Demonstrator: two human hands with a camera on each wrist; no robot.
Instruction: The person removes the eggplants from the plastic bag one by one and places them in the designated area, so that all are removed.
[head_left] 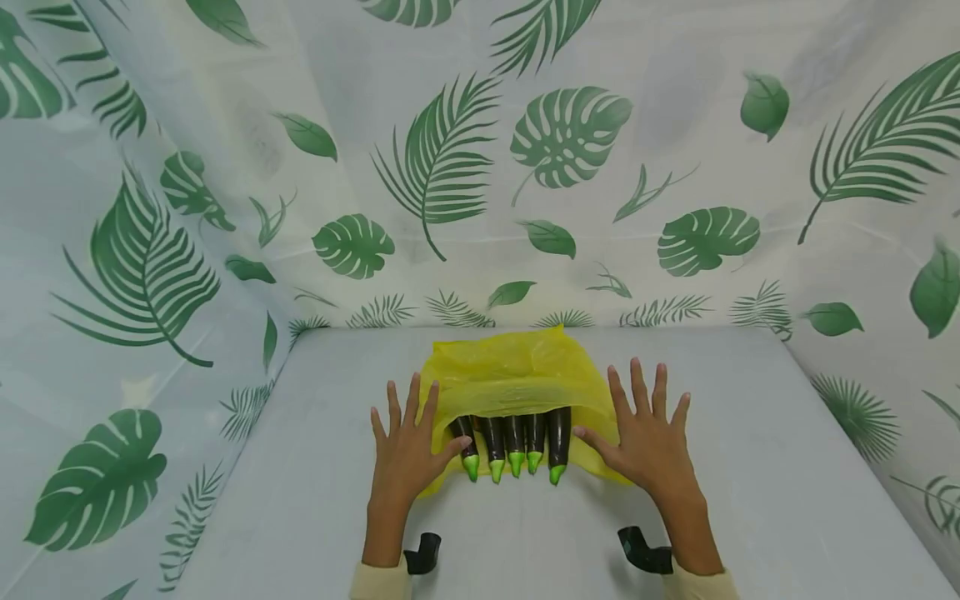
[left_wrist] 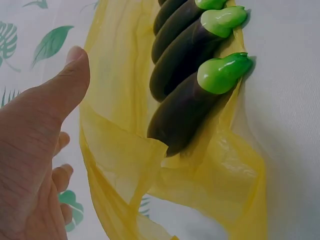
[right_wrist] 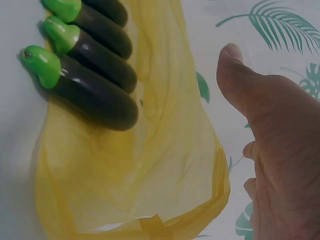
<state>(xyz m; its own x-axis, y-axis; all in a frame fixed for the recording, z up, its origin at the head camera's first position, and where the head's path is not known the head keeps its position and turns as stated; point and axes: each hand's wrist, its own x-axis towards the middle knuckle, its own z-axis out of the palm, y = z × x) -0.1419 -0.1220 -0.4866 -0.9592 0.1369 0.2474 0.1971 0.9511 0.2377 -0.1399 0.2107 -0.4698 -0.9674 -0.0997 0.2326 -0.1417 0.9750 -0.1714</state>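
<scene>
Several dark eggplants (head_left: 558,433) with bright green stem ends lie side by side on a yellow plastic bag (head_left: 510,362). The bag's upper layer covers their far ends in the head view, while the green ends point toward me. My left hand (head_left: 405,462) is at the bag's left side, fingers spread and straight, thumb extended toward the leftmost eggplant (left_wrist: 182,110). On the opposite side is my right hand (head_left: 652,446), also with spread fingers, its thumb apart from the bag in the right wrist view. Neither hand grips anything. Whether the left thumb touches the bag, I cannot tell.
A white table (head_left: 300,500) lies under everything. Leaf-printed curtains (head_left: 465,267) rise behind it and along both sides. Black angled pieces stick out beside the left wrist (head_left: 425,552) and the right wrist (head_left: 643,552).
</scene>
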